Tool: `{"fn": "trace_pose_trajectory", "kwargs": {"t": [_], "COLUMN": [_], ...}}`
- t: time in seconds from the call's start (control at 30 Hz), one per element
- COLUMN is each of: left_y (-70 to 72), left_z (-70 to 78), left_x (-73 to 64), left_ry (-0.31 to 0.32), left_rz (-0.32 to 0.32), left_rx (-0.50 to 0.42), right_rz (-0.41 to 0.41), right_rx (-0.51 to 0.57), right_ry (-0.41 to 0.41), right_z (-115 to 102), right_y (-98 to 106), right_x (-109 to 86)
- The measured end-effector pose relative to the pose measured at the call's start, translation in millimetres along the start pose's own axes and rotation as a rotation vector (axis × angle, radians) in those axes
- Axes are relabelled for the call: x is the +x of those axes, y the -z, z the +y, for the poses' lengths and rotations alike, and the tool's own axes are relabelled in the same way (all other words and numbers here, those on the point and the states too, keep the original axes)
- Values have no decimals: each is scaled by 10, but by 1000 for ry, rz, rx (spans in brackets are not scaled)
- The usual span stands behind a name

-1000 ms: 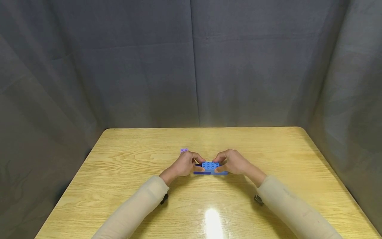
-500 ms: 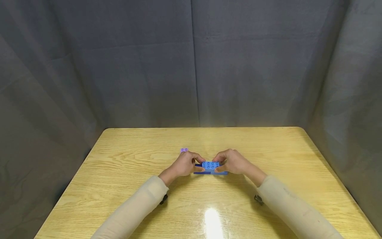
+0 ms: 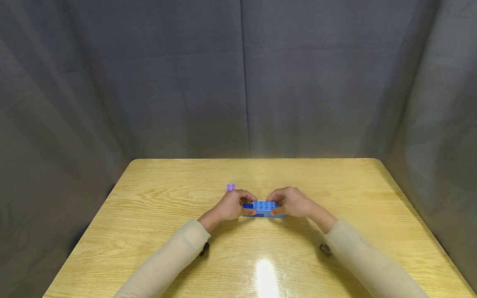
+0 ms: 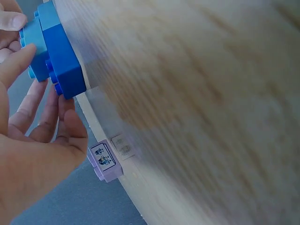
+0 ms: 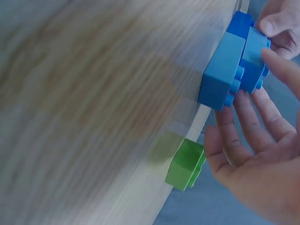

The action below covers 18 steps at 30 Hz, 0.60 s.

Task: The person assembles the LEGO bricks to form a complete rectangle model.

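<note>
A light blue toy building brick [image 3: 263, 205] lies across the joint between two lower bricks, with its studs facing up. The lower left one is a dark blue brick [image 4: 66, 63]; the lower right one is a light blue brick [image 5: 222, 70]. My left hand [image 3: 230, 205] pinches the upper brick's left end, thumb on the near side and index finger on the far side. At its right end my right hand [image 3: 293, 202] pinches it the same way. Other fingers of both hands reach behind the bricks, close to the lower pair's studs.
Beyond my left hand stands a small purple brick [image 3: 231, 187], with a printed picture on its side in the left wrist view. A green brick [image 5: 183, 164] shows past my right hand in the right wrist view. Grey curtains [image 3: 186, 82] surround the wooden table [image 3: 167, 182].
Both hands keep their pinch on the upper brick and have hardly moved. The head view has shifted slightly, and a little more of the purple brick shows.
</note>
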<state>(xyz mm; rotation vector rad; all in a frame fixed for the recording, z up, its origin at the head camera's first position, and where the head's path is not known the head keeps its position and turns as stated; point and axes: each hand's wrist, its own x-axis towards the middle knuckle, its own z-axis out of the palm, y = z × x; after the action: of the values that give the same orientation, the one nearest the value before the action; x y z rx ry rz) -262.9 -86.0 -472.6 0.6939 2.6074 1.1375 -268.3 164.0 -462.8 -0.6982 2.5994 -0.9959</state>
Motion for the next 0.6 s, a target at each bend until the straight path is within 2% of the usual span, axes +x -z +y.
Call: {"fn": "trace_pose_trajectory", "kwargs": {"t": [0.17,0.6], "left_y": [5,-16], "left_z": [-5,-8], "left_x": [-4,20], "left_ry": [13,26], "left_rz": [-17,-28], "left_rx": [-29,17], "right_rz": [14,92], "right_rx": [23,8], "right_ry": [-11,-41], "right_z": [32,78], "right_y": [64,216], "right_x": [-23,-81]}}
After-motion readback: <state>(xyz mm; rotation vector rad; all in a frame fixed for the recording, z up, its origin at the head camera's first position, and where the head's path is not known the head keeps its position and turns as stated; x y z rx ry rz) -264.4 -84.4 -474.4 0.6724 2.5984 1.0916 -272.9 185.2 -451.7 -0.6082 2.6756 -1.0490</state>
